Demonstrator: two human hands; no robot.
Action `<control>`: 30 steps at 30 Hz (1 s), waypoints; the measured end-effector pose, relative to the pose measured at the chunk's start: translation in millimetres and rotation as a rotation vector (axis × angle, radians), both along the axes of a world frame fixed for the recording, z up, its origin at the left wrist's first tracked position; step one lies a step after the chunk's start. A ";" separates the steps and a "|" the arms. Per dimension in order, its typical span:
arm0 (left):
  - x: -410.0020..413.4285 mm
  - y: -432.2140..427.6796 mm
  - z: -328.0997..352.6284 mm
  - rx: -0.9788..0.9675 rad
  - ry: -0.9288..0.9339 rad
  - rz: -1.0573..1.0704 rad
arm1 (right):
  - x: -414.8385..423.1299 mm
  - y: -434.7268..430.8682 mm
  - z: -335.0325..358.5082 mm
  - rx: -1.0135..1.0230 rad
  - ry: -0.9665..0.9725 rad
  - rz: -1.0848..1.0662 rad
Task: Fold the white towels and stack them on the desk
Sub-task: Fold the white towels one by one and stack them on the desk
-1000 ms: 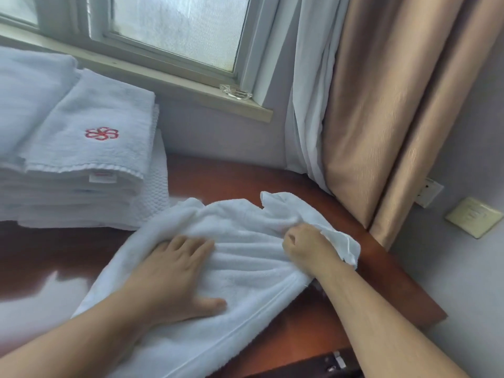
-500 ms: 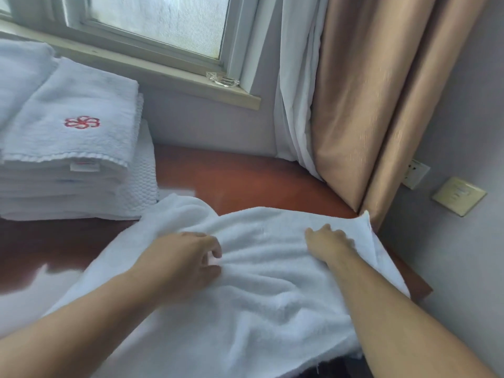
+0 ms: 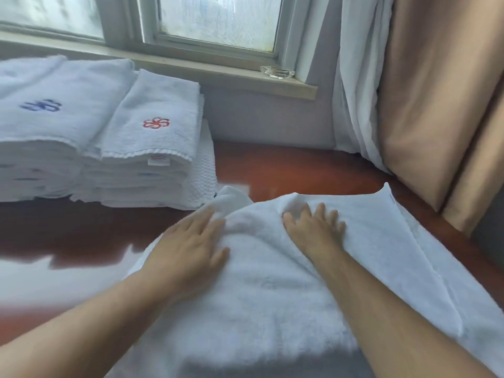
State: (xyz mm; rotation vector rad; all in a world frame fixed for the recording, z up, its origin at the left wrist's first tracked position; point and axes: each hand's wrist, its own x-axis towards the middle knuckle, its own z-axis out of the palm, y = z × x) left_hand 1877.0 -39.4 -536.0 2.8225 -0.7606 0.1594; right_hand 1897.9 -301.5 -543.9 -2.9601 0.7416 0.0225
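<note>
A white towel (image 3: pixel 272 290) lies spread over the near part of the reddish-brown desk (image 3: pixel 300 170), still rumpled at its far left corner. My left hand (image 3: pixel 188 244) lies flat on the towel's left part, fingers straight and pointing away from me. My right hand (image 3: pixel 313 227) presses flat on the towel near its far edge, fingers spread. At the back left stands a stack of folded white towels (image 3: pixel 147 159); the top one bears a red flower mark, and a neighbouring pile (image 3: pixel 41 126) bears a blue one.
A window with a sill (image 3: pixel 218 69) runs along the back wall, with a small glass dish (image 3: pixel 276 70) on the sill. A white sheer curtain (image 3: pixel 357 91) and a beige curtain (image 3: pixel 436 105) hang at the right, reaching down to the desk's far right edge.
The towel has been spread flatter across the desk. My right hand let go of the bunched edge and moved left; both hands now lie flat. The view swung left, showing more of the stacks.
</note>
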 end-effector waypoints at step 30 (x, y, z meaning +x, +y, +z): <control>-40.7 71.8 6.6 -0.284 -0.044 0.212 | -22.3 147.4 6.6 0.160 -0.180 0.229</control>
